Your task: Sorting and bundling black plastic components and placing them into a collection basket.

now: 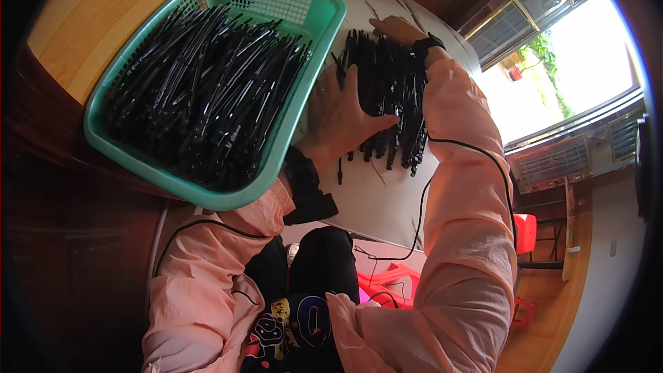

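Observation:
A pile of thin, glossy black sticks (pixel 387 90) lies on the pale marbled table, mostly lined up lengthwise, with ragged ends toward me. My left hand (pixel 345 117) rests against the left side of this pile, thumb and fingers spread, some fingertips hidden. At the pile's far right end is my right hand (pixel 400 30), its visible fingers stretched leftward along the stick ends; the rest of the fingers are hard to see. Left of both hands, a green plastic basket (pixel 331 24) holds many more such sticks, heaped at a slant.
The marbled tabletop (pixel 356 190) curves away at its edge. Black cords (pixel 476 148) run along both sleeves and hang below the right arm. Red plastic stools (pixel 390 280) stand under and beyond the table. A bright window (pixel 573 69) is at the right.

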Action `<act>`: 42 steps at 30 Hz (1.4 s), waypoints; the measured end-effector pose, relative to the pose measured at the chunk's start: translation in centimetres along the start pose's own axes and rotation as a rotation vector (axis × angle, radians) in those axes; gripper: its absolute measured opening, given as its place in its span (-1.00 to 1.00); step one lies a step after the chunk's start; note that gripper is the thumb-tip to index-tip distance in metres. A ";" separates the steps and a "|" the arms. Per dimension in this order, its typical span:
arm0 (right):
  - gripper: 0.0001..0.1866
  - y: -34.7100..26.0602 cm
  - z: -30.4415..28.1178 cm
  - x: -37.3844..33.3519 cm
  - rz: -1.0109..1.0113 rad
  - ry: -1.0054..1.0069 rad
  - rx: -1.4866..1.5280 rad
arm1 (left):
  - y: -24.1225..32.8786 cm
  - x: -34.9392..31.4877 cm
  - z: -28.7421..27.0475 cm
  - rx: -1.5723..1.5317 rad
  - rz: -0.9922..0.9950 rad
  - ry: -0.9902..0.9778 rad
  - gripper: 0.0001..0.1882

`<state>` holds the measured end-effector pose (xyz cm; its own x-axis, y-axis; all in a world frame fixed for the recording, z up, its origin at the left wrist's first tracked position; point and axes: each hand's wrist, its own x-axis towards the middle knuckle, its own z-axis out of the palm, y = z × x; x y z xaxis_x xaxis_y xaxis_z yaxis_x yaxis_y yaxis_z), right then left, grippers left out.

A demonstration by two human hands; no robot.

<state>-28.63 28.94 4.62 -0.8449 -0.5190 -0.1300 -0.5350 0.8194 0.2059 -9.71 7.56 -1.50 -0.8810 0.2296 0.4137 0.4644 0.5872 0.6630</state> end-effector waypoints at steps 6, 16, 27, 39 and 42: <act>-0.72 2.3 0.3 -0.8 0.017 0.131 0.418 | -0.5 0.1 -0.1 0.031 -0.006 -0.023 0.09; -0.66 10.5 5.9 -2.8 0.371 0.026 0.091 | 0.1 0.2 0.3 0.071 0.051 0.053 0.04; -0.49 8.2 4.0 -3.2 0.424 -0.111 0.126 | -0.2 0.4 1.1 0.064 0.041 0.028 -0.02; -0.66 8.0 4.0 -5.9 0.184 0.101 0.088 | 0.2 0.4 0.8 0.081 0.073 0.038 -0.01; -0.69 8.5 5.0 -4.3 0.179 0.163 0.003 | 0.0 0.4 1.0 0.101 0.098 0.090 -0.01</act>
<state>-29.54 39.37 2.10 -0.9153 -0.3972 0.0662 -0.3766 0.9026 0.2086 -10.14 8.47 -1.98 -0.8181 0.2220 0.5305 0.5322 0.6415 0.5524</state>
